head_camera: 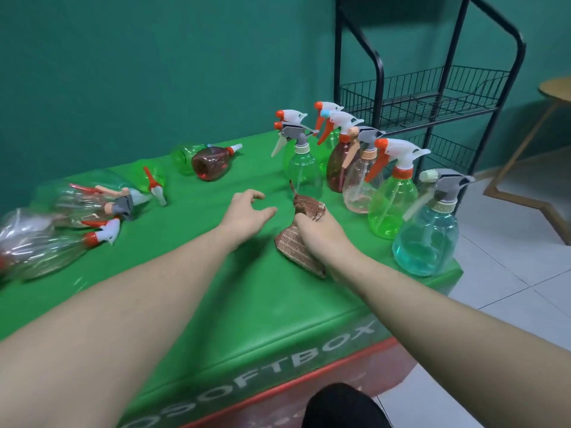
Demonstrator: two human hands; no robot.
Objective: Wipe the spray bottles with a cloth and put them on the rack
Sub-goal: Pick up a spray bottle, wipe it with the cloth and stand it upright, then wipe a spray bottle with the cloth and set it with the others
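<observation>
Starting: judging by the bare wire shelves, no bottle has reached the rack (426, 97) yet — the whole job looks to be ahead
Rack: black wire frame standing off the far right corner of the green table (216, 288), both visible shelves holding nothing
Upright bottles: a cluster at the far right of the table, among them a clear green bottle (304, 171) far of the hands, a brown one (338, 168), a pale clear one, a second green one (391, 205) and a blue bottle (428, 239) nearest the right edge
Fallen bottles: several lie on their sides along the left (clear ones blurred at the near left edge), plus a green and a brown one at the far middle
Cloth: the brown patterned cloth (296, 245) is bunched on the table's right half, touching the surface
Right hand (321, 233): fingers curled round the cloth, grasping it, with a tuft poking up past the knuckles
Left hand (247, 211): fingers spread and loosely bent, holding nothing — it hovers just left of the cloth, near the clear green bottle but not touching it
Left to do: wiping and racking every bottle, as far as can be seen
</observation>
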